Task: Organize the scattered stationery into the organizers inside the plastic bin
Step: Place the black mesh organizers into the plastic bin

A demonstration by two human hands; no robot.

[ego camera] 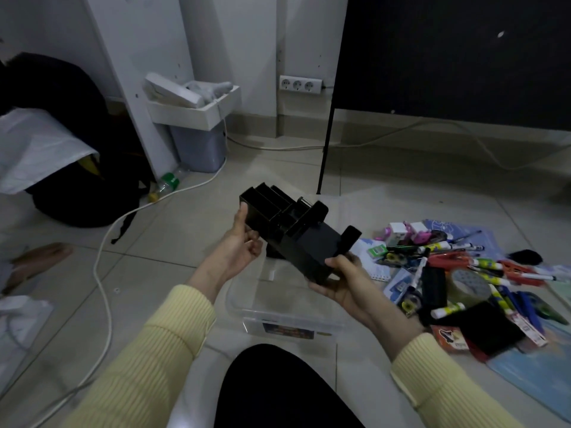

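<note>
A black desk organizer [287, 230] with several compartments is held tilted in the air above a clear plastic bin [247, 307] on the floor. My left hand [239, 242] grips its far left end, thumb on the top edge. Its near right end sits in the grip of my right hand [343, 281]. Scattered stationery [469, 273] lies on the floor to the right: markers, glue sticks, correction tapes, a tape roll [468, 287], scissors, small notebooks. A black pouch [488, 332] lies among them.
A white cable [105, 273] runs across the tiled floor on the left. A grey waste bin [200, 149] with a white tray on top stands at the back, a black bag [77, 168] to its left. A thin black pole [326, 149] rises behind the organizer.
</note>
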